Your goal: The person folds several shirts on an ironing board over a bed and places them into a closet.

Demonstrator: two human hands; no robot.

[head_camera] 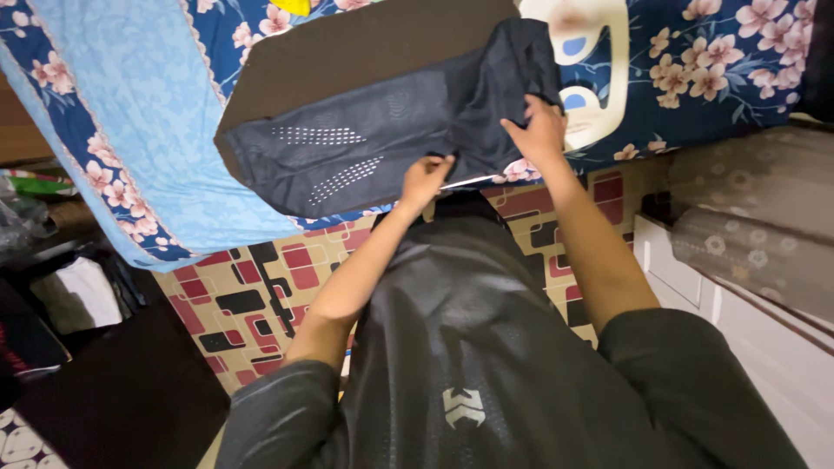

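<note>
A dark blue-black garment [365, 143] with dotted mesh patches lies spread on a brown board [347, 48] on the bed. My left hand [424, 181] pinches the garment's near edge at the middle. My right hand [540, 132] grips a bunched fold of the same garment further right, where the cloth is doubled over. Both forearms reach out from my dark grey shirt [469, 365] below.
The bed carries a navy floral sheet [721, 61] and a light blue cover [130, 113] hanging over its left side. A white and blue cushion [599, 52] lies past the garment. Red patterned flooring [252, 304] is below; a white cabinet [764, 347] stands at the right, with dark clutter [52, 295] at the left.
</note>
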